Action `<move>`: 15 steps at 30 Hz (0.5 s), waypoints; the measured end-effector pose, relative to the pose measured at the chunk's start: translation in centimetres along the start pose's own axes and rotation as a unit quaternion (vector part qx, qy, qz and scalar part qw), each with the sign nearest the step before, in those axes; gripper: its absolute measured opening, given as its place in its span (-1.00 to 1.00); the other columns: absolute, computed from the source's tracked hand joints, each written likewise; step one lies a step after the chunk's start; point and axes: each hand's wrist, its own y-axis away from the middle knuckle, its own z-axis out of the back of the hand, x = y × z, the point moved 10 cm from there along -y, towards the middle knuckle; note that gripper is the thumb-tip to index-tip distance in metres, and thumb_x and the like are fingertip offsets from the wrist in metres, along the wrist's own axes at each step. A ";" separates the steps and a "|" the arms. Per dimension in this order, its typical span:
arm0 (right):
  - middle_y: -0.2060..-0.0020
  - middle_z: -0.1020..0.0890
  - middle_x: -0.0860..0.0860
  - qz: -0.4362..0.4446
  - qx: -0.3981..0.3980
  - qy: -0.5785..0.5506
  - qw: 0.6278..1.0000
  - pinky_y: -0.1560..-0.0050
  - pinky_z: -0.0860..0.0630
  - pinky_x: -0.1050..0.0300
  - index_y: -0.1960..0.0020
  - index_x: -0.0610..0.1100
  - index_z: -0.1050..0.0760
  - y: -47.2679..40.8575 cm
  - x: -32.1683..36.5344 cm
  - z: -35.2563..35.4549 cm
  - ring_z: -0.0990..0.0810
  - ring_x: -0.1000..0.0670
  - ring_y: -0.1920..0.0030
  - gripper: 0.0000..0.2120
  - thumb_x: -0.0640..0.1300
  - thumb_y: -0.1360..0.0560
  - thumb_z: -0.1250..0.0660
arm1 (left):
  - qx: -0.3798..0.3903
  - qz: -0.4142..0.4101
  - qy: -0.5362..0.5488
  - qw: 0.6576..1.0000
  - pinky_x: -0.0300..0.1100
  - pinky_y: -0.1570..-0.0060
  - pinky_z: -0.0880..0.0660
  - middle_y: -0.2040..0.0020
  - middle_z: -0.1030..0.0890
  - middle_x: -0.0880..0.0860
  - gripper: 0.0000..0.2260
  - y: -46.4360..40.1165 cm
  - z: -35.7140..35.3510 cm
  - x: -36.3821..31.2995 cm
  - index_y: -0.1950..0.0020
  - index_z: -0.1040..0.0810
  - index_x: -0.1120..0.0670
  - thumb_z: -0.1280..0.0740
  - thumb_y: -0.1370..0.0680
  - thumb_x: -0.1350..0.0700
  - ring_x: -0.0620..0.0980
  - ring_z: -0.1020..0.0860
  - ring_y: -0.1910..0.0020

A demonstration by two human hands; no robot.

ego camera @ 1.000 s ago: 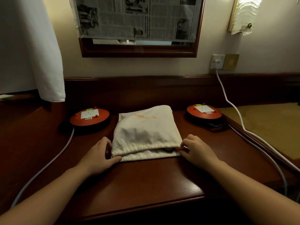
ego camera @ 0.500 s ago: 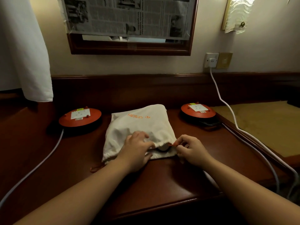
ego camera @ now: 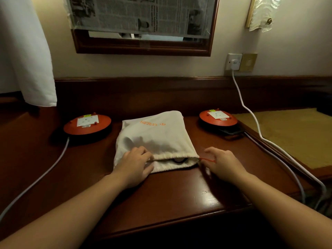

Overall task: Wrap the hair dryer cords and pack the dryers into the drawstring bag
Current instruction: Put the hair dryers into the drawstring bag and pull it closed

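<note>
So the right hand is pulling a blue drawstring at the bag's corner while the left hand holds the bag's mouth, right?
Not quite: the drawstring is orange-red, not blue, as the head view shows. The right hand does pull it at the bag corner, and the left hand holds the mouth.

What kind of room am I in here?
Probably a hotel room or bedroom. A polished wooden desk stands against the wall under a framed mirror covered with newspaper, with a wall lamp and a socket beside it.
</note>
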 end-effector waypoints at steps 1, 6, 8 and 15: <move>0.22 -0.63 0.13 0.001 0.003 0.019 1.000 0.04 -0.56 -0.03 0.07 0.07 -0.58 0.0 0.2 -0.1 -0.61 -0.05 0.03 -0.83 0.15 -0.58 -0.39 | -0.010 -0.004 0.004 1.000 -0.03 -0.18 -0.45 -0.11 -0.49 -0.12 -0.77 0.7 0.6 0.4 -0.18 -0.58 -0.09 -0.31 -0.59 -0.14 -0.06 -0.46 -0.12; -0.04 -0.36 0.07 0.004 0.002 0.125 0.992 -0.11 -0.53 -0.10 0.01 0.07 -0.53 -0.4 1.5 -0.8 -0.35 -0.03 -0.10 -0.71 0.27 -0.49 -0.36 | -0.058 0.052 -0.085 0.993 -0.10 0.02 -0.43 -0.01 -0.42 -0.10 -0.60 4.9 3.7 3.9 -0.07 -0.44 -0.06 -0.35 -0.42 -0.30 -0.05 -0.40 0.02; -0.04 -0.45 0.08 0.003 0.021 0.109 0.994 -0.05 -0.55 -0.07 -0.03 0.07 -0.42 -0.6 2.2 -1.4 -0.45 0.00 -0.05 -0.68 0.27 -0.48 -0.35 | -0.038 0.124 -0.107 0.986 -0.09 0.08 -0.43 0.03 -0.37 -0.09 -0.51 6.4 4.3 6.4 -0.03 -0.36 -0.05 -0.32 -0.37 -0.38 -0.05 -0.39 0.07; 0.01 -0.65 -0.09 -0.055 0.083 0.043 0.994 0.10 -0.55 0.00 0.11 -0.01 -0.51 -2.1 2.1 -3.2 -0.56 -0.12 0.07 -0.85 -0.24 -0.53 -0.27 | 0.145 0.191 -0.045 0.970 -0.17 0.16 -0.47 0.12 -0.49 -0.11 -0.71 8.2 3.0 10.2 0.15 -0.42 -0.08 -0.29 -0.58 -0.27 -0.13 -0.49 0.16</move>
